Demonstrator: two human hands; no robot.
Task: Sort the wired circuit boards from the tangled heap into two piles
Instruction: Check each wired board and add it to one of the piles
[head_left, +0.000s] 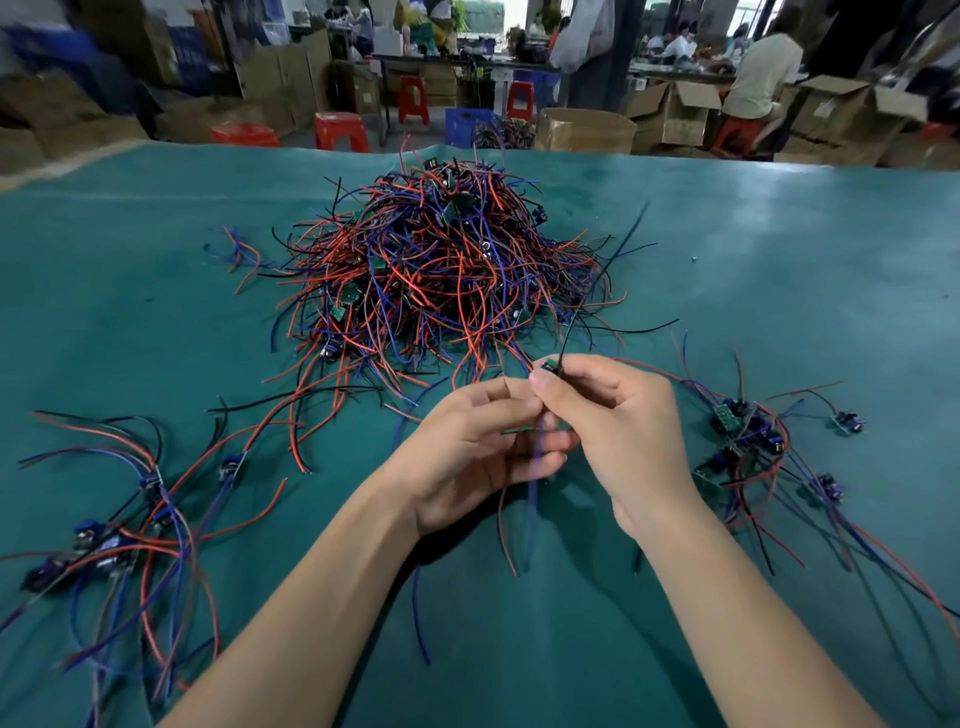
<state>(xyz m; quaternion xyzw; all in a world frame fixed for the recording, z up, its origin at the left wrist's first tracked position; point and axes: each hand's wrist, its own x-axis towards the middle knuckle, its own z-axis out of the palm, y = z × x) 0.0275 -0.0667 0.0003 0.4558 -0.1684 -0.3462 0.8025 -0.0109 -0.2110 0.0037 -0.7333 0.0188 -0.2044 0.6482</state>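
Pinching a small board (549, 365) at its fingertips, the right hand (618, 431) holds the piece up just in front of the heap (441, 260), above the green mat (779, 249). Thumb and forefinger are curled tight on it; a black wire (602, 275) runs up and away from the pinch toward the far right, while a blue wire (535, 483) and a reddish one hang straight down toward the person, so the piece's long axis lies roughly fore and aft, near vertical in the view.

Just beside it, the left hand (478, 447) sits palm up, fingers loosely bent, fingertips touching the hanging wires. A thin green edge (519, 429) shows between its fingers; whether that is a second board I cannot tell, and whether this hand truly grips the wires is unclear.

Two piles flank the hands: the left pile (114, 530) well apart, the right pile (753, 441) near, close beside the right wrist. Judging by this, the right hand is the nearer carrier for the right pile; a drop on the left would need a handover or a long reach across. The trailing black wire may be caught in the heap and could drag others with it.
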